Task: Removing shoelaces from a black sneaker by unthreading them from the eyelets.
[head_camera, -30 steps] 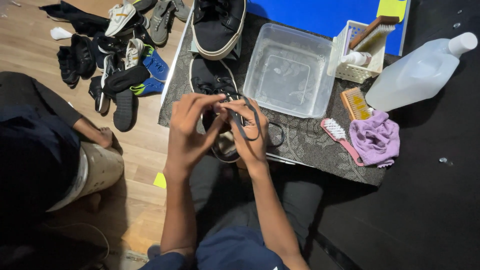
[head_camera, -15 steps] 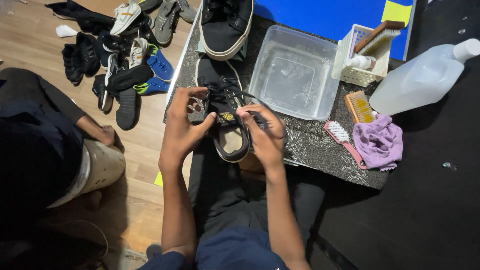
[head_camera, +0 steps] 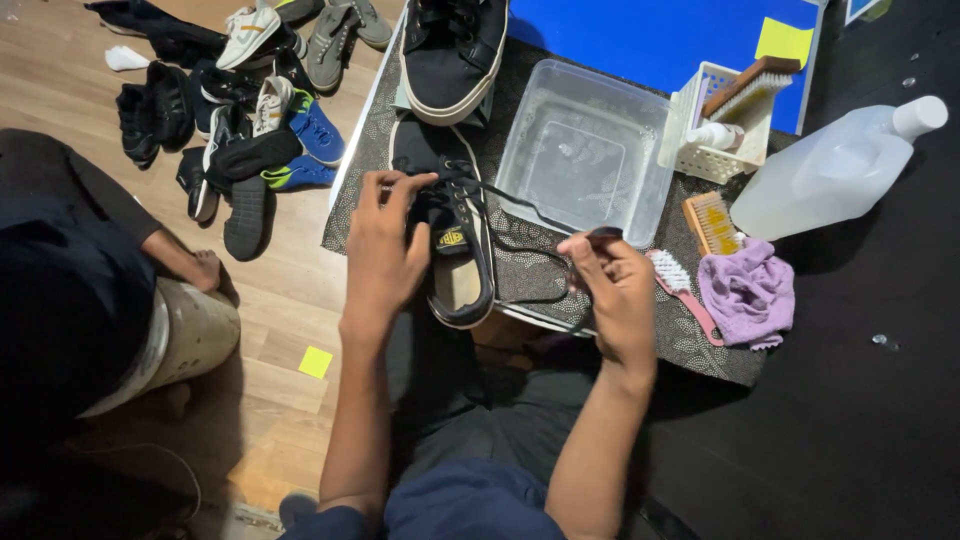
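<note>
A black low-top shoe [head_camera: 455, 255] lies on the patterned mat [head_camera: 545, 275] in front of me, its opening toward me. My left hand [head_camera: 388, 250] grips the shoe's left side near the eyelets. My right hand [head_camera: 612, 285] is off to the right of the shoe, pinching a black shoelace [head_camera: 520, 205] that runs taut from the eyelets across the mat. A second black shoe [head_camera: 452, 55] with a white sole sits just beyond the first.
A clear plastic tub [head_camera: 585, 150] holds water. A white basket [head_camera: 722, 125] with a brush, a plastic jug [head_camera: 835, 170], a wooden brush [head_camera: 712, 222], a pink-handled brush [head_camera: 680, 285] and a purple cloth [head_camera: 750, 290] lie right. A shoe pile [head_camera: 245, 120] and another seated person [head_camera: 80, 290] are left.
The shoe went from held up near me to lying on the mat. My right hand moved right, drawing the lace out of the shoe.
</note>
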